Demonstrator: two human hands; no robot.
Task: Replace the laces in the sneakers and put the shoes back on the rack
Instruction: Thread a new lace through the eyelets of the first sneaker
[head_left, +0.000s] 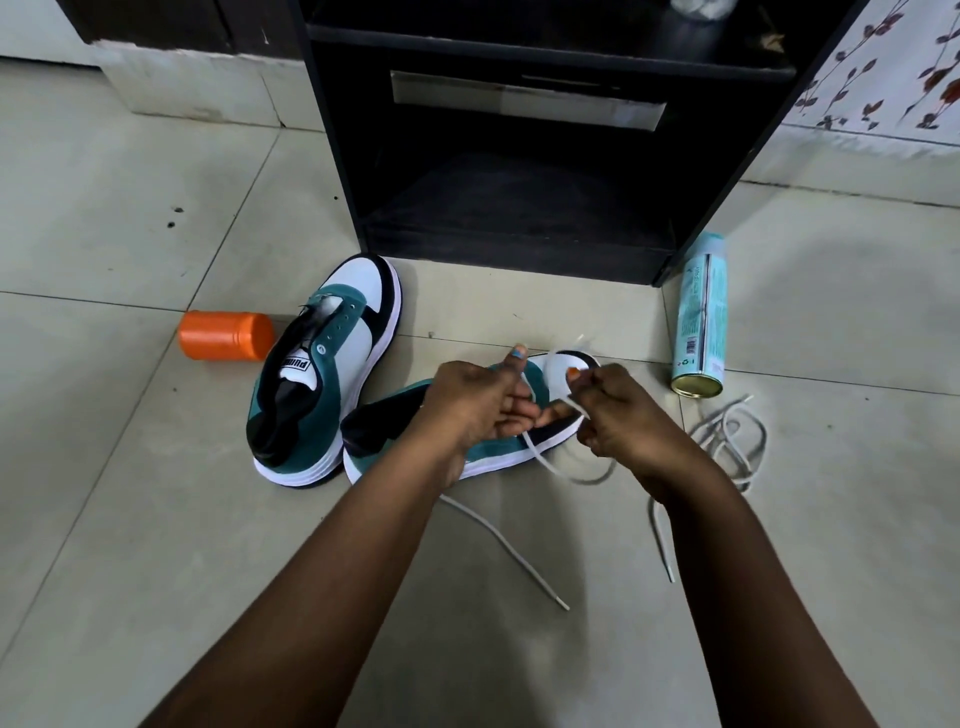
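Two teal, white and black sneakers lie on the tiled floor. The left sneaker (322, 364) stands upright with bare eyelets and no lace. The right sneaker (400, 441) lies tilted on its side under my hands. My left hand (478, 402) grips this shoe at its eyelet area. My right hand (618, 410) pinches a white lace (545, 465) that runs through the shoe, one end trailing on the floor toward me. A second loose lace (732, 436) lies tangled to the right. The black shoe rack (519, 244) stands just behind the shoes.
An orange cylindrical container (226, 335) lies on its side left of the shoes. A light blue spray can (701, 317) lies beside the rack's right corner. A white box (524, 101) sits inside the rack. A floral cloth (893, 62) hangs at the far right.
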